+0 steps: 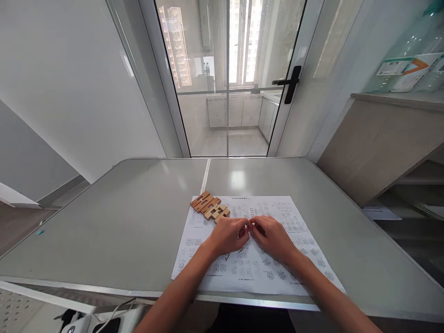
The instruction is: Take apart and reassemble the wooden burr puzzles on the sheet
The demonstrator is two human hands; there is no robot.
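Note:
A printed paper sheet (215, 282) covered with small line drawings lies on the grey table. Over its middle, my left hand (231, 235) and my right hand (272, 236) meet at the fingertips. Both hands are closed, fingers curled and pinched together. Whatever they may hold between them is hidden or too small to name. Just beyond my left hand, notched wooden puzzle pieces (205, 203) sit side by side on the sheet's upper left corner. The far ones are reddish brown and the near ones are paler.
The grey table (104, 231) has a white seam (206, 175) and a small teal bit (40, 232) near its left edge. Ahead stands a glass door with a black handle (291, 84). Plastic bottles (398, 69) stand on a shelf unit at right. Cables (114, 314) hang below left.

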